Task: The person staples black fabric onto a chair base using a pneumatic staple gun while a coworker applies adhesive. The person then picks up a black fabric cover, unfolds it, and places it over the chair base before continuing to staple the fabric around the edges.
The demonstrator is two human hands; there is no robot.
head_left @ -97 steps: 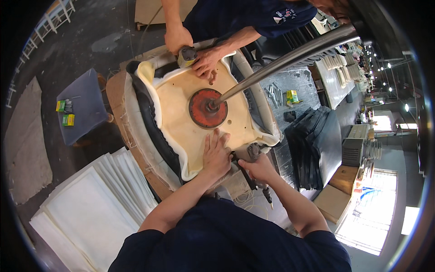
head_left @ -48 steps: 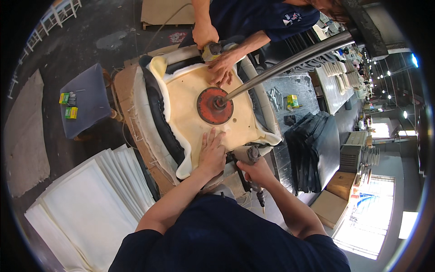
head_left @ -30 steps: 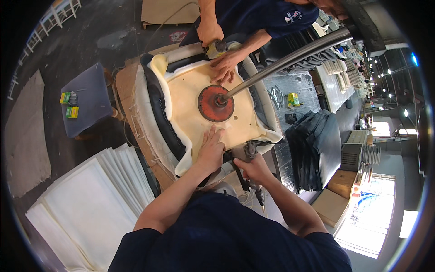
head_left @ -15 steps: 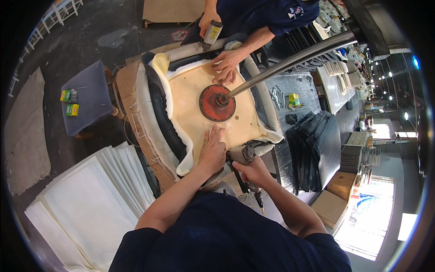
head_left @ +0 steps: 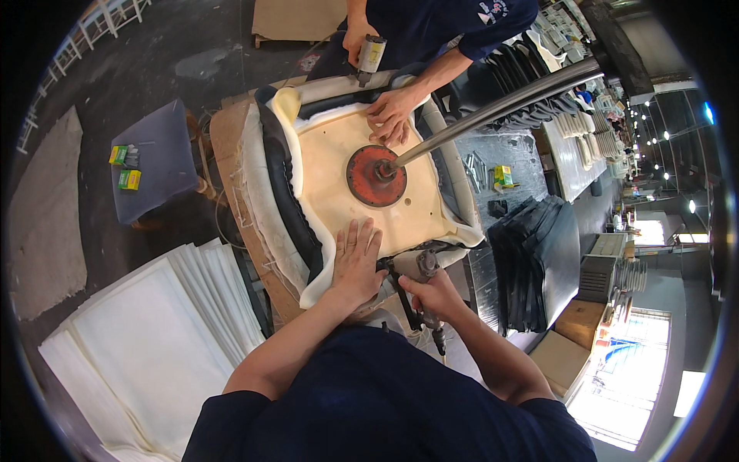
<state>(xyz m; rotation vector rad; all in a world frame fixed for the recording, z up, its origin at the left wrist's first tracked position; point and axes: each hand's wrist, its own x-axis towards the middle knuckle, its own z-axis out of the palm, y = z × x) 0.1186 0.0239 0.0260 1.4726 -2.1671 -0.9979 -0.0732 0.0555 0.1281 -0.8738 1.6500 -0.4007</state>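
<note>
Left hand (head_left: 356,263): palm down, fingers spread, pressed on the near part of the cream panel (head_left: 331,173), grasping nothing. Right hand (head_left: 435,294): fingers wrapped round the handle of a grey air tool (head_left: 417,266), its head close to the panel's near edge, just right of the left hand; nose contact cannot be told. The panel lies directly ahead of both hands, a red disc (head_left: 359,177) on a metal rod (head_left: 500,112) bearing on its middle. White padding (head_left: 327,250) and black cover material (head_left: 282,181) run along the panel's edge left of the left hand, inside a pale padded rim (head_left: 258,185). Beyond the disc, a co-worker's one hand (head_left: 356,38) holds a second tool (head_left: 372,55) raised off the panel, the other hand (head_left: 394,114) resting on the panel's far part. Progress, judged: partway. Done: panel seated within the rim, disc set on it. Left: padding and cover on the left side stand up loose, not lying flat over the panel; far-left corner likewise. Near edge appears to be in work; fastenings there too small to make out. White sheets (head_left: 146,339) stacked left of the left hand; black sheets (head_left: 554,254) right of the right hand.
</note>
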